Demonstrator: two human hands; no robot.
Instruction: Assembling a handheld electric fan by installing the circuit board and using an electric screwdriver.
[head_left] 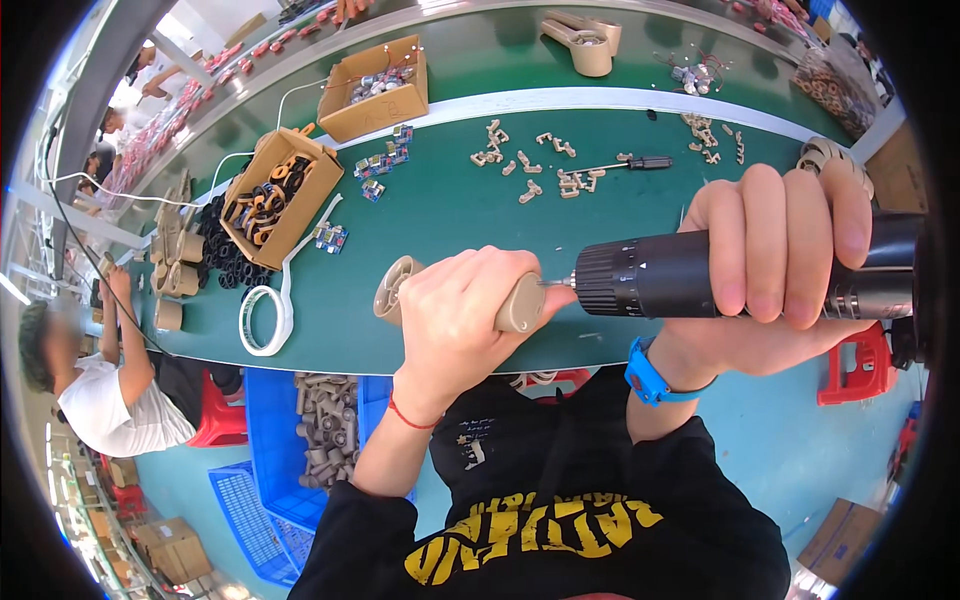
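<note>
My left hand (455,315) is closed around a beige plastic housing (520,306). The housing's round, open head (394,290) sticks out on the left, and its end faces right. In my right hand (775,250) is a black electric screwdriver (640,277), held level, fingers wrapped over its body. Its bit (558,281) meets the housing's end by my left fingertips; whether a screw sits there is too small to tell. Beyond my hands, small beige plastic brackets (575,183) lie on the green bench beside a black-handled hand screwdriver (650,163).
A carton (285,215) of black and orange rings, a carton (375,100) of small motors and a white tape roll (262,322) stand on the left. Blue crates (275,440) with beige parts sit below the bench edge. Another person (120,390) works at far left.
</note>
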